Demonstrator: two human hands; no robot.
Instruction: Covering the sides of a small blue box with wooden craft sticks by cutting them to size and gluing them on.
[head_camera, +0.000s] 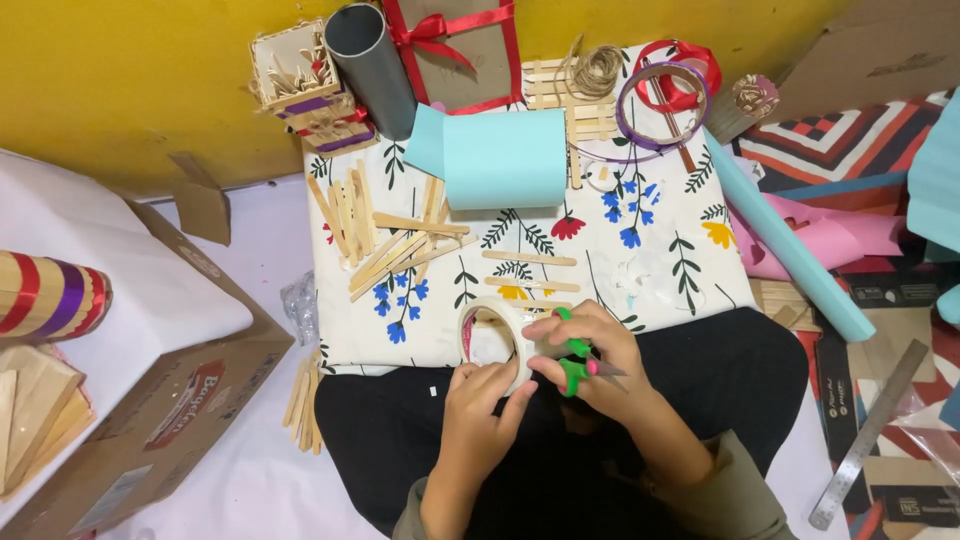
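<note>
My left hand (480, 405) grips the near side of a white tape roll (495, 335), held upright over my lap at the near edge of the flowered cloth (650, 255). My right hand (590, 360) holds green-handled scissors (577, 365) with pink trim, fingers through the loops, and its fingertips also touch the roll's right side. The blades point right, past my knuckles. Both hands meet at the roll.
Wooden craft sticks (380, 235) lie scattered on the cloth, beside a light-blue paper roll (500, 160), a grey tube (370, 65), twine (597, 70) and ribbon spools (665, 95). A cardboard box (160, 400) stands left; a metal ruler (868, 435) lies right.
</note>
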